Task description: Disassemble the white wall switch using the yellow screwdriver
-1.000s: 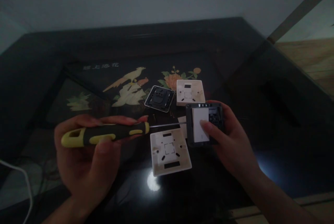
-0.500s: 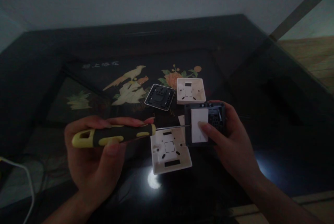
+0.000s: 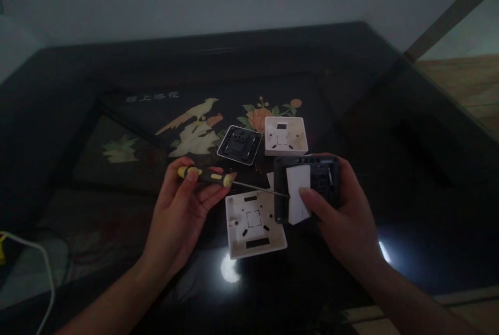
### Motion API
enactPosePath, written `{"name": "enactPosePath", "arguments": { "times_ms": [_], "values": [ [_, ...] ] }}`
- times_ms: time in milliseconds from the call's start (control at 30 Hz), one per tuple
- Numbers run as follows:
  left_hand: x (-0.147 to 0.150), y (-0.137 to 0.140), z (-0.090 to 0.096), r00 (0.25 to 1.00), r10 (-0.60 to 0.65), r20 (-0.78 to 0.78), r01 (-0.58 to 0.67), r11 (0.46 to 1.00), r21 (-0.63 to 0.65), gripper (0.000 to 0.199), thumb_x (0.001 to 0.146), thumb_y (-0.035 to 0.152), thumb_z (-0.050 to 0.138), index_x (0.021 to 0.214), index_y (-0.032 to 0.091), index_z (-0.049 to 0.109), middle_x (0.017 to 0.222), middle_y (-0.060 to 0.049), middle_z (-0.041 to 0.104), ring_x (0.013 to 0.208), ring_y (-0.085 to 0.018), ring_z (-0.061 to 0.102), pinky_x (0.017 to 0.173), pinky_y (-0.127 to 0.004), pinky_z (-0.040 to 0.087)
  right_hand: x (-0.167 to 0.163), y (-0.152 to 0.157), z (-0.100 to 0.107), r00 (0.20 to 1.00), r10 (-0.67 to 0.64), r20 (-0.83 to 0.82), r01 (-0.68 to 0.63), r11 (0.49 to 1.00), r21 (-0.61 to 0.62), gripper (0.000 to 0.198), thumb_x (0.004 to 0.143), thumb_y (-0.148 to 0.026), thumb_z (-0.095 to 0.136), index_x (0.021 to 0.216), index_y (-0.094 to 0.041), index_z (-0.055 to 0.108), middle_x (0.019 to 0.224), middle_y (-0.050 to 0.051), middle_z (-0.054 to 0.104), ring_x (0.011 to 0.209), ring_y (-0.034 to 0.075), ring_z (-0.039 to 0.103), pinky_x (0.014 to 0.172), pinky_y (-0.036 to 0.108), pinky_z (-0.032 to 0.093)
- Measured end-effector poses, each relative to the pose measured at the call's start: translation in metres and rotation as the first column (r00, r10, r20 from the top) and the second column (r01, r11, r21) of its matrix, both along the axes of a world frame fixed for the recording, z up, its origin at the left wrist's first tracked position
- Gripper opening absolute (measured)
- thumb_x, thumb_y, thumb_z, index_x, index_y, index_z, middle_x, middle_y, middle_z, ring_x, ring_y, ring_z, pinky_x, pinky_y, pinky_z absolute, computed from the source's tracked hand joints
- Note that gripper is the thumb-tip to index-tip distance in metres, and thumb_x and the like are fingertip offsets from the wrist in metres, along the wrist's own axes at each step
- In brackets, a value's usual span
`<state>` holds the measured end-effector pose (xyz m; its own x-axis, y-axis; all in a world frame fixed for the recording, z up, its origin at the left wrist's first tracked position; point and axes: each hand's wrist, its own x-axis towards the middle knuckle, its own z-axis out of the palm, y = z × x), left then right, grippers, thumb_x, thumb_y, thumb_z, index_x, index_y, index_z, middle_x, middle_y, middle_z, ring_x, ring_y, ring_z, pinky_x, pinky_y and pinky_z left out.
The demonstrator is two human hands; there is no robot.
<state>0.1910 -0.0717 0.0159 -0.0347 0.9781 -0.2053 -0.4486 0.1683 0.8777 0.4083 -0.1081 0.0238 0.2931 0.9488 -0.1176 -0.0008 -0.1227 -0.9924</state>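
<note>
My left hand (image 3: 177,210) is closed around the yellow and black handle of a screwdriver (image 3: 206,176). Its thin metal shaft points right, and the tip meets the left edge of a white rectangular piece (image 3: 298,201) on a dark wall socket module (image 3: 281,189). My right hand (image 3: 346,215) grips that module from the right, the thumb pressing on the white piece, which sits tilted. Below the screwdriver lies an open white mounting box (image 3: 237,241). Behind the module stands a second white mounting box (image 3: 286,150). Fingers of the right hand behind the module are hidden.
A square faceplate (image 3: 239,145) with a dark back lies left of the rear box. Small screws (image 3: 258,168) rest near it on the glossy black table (image 3: 156,64), which bears a bird-and-flower picture. A white cable (image 3: 47,267) runs at the lower left.
My left hand has turned and shifted its hold, so the screwdriver handle now points away and its shaft slants down rightward. The white piece has tilted on the module.
</note>
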Motion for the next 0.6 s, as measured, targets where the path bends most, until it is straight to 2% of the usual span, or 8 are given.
{"name": "enactPosePath", "arguments": {
  "times_ms": [67,200,367,467,600],
  "values": [
    [0.001,0.000,-0.001,1.000,0.002,0.007,-0.002,1.000,-0.031,0.022,0.086,0.027,0.071,0.097,0.027,0.053,0.082,0.003,0.078,0.080,-0.019,0.078,0.073,-0.026,0.065,0.000,0.000,-0.001,1.000,0.010,-0.009,-0.010,1.000,-0.011,0.041,0.071,-0.038,0.081,0.103,-0.031,0.057,0.090,-0.001,0.070,0.083,0.021,0.069,0.070,0.035,0.062],
    [-0.002,0.005,0.002,0.999,0.040,-0.009,-0.040,0.999,-0.016,0.017,0.087,0.025,0.068,0.097,0.027,0.054,0.083,0.004,0.077,0.080,-0.017,0.078,0.072,-0.027,0.065,0.003,0.001,-0.003,0.997,0.003,-0.077,-0.004,1.000,-0.022,0.041,0.073,-0.041,0.081,0.105,-0.032,0.057,0.093,-0.001,0.069,0.083,0.021,0.068,0.069,0.034,0.062],
    [-0.021,0.021,0.002,0.985,0.131,-0.109,-0.113,0.981,0.161,0.013,0.090,0.021,0.064,0.098,0.027,0.057,0.087,0.002,0.077,0.081,-0.013,0.073,0.062,-0.019,0.057,0.007,0.003,0.002,0.995,-0.047,-0.091,0.043,0.998,-0.049,0.039,0.071,-0.041,0.082,0.101,-0.033,0.059,0.091,-0.002,0.070,0.083,0.020,0.068,0.068,0.033,0.062],
    [-0.040,0.029,-0.005,0.963,0.179,-0.200,-0.130,0.963,0.236,0.018,0.085,0.021,0.070,0.096,0.025,0.057,0.087,0.002,0.077,0.077,-0.012,0.072,0.065,-0.019,0.056,0.009,0.002,0.005,0.995,-0.068,-0.074,0.063,0.996,-0.066,0.041,0.070,-0.044,0.082,0.101,-0.032,0.059,0.091,-0.001,0.070,0.083,0.022,0.069,0.069,0.035,0.063],
    [-0.063,0.035,-0.017,0.925,0.258,-0.279,-0.186,0.948,0.257,0.024,0.081,0.022,0.075,0.098,0.025,0.058,0.080,0.004,0.075,0.076,-0.012,0.072,0.072,-0.019,0.058,0.010,0.001,0.004,0.996,-0.058,-0.071,0.052,0.995,-0.082,0.047,0.069,-0.045,0.082,0.106,-0.030,0.058,0.093,0.001,0.070,0.082,0.023,0.070,0.062,0.035,0.062]
  ]
}}
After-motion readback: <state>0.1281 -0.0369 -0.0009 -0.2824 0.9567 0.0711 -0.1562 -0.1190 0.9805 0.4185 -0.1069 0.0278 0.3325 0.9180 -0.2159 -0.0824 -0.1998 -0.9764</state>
